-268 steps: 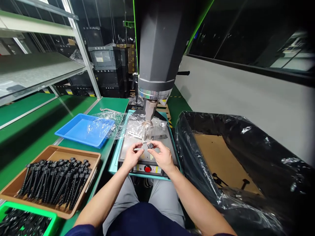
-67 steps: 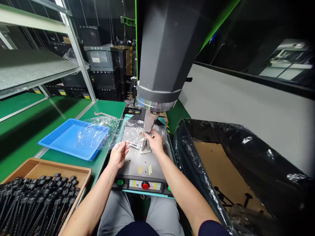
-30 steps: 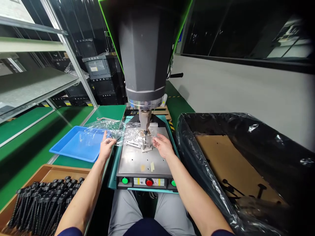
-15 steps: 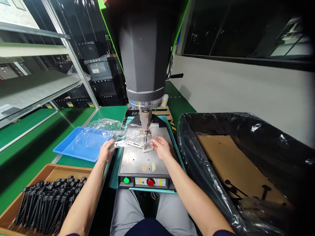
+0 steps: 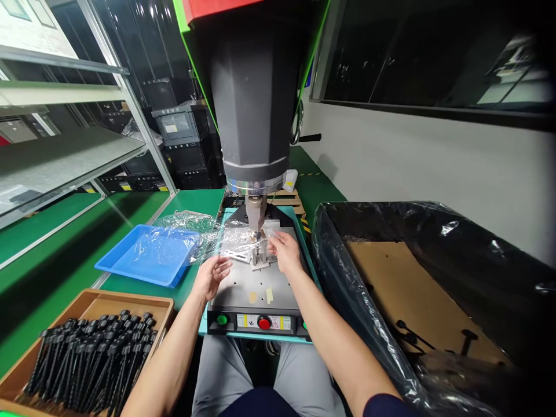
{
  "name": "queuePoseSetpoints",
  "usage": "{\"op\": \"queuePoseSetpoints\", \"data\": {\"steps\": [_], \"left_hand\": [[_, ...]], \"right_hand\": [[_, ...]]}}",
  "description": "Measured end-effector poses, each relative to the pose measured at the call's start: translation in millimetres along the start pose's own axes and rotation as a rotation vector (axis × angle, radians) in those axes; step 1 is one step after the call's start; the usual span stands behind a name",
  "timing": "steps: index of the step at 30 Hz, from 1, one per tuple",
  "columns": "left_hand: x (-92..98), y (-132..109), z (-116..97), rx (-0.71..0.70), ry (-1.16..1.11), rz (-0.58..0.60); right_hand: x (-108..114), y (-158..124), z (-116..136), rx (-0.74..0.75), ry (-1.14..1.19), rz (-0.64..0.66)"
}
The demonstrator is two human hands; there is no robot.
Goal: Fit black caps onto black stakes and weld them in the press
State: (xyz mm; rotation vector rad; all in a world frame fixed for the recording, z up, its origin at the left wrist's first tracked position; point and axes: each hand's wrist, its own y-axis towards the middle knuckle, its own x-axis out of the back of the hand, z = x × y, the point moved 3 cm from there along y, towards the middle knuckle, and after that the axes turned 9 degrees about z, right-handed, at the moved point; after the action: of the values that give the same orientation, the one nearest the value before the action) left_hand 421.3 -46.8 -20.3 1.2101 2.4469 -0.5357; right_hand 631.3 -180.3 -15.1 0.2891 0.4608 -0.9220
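Observation:
Stretched over the metal work plate [image 5: 243, 289] is a crumpled clear plastic bag [image 5: 204, 234], its left part lying across a blue tray [image 5: 125, 266]. My right hand [image 5: 286, 252] pinches the right end of the plastic beside a small metal fixture [image 5: 259, 265]. The fingertips there are partly hard to make out. Over the plate's left edge, my left hand [image 5: 212, 278] is held with fingers apart and nothing in it. A pale slotted bar [image 5: 237, 255] lies left of the fixture. Directly above, the press head's metal tip [image 5: 256, 214] comes down close to the fixture.
Several black ribbed, capped parts fill a brown tray [image 5: 91, 295] at left. On the right stands a large bin lined with black plastic [image 5: 373, 307], holding cardboard and black pieces. Green [image 5: 222, 319] and red [image 5: 264, 322] buttons sit on the machine's front.
My left hand has come away from the plastic and moved right and toward me, over the plate. My right hand has risen slightly at the plastic's right end.

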Motion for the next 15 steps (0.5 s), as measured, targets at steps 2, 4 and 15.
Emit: {"op": "queuePoseSetpoints", "data": {"steps": [2,4,15], "left_hand": [[-15.9,-8,-7,0.175,0.219,0.224],[-35.7,-16,-18,0.272,0.441,0.472],[-96.4,81,-47,-0.615,1.157,0.429]], "right_hand": [[0,2,4,0.003,-0.038,-0.002],[0,4,5,-0.013,-0.060,-0.005],[-1,11,-4,-0.024,-0.072,0.018]]}}
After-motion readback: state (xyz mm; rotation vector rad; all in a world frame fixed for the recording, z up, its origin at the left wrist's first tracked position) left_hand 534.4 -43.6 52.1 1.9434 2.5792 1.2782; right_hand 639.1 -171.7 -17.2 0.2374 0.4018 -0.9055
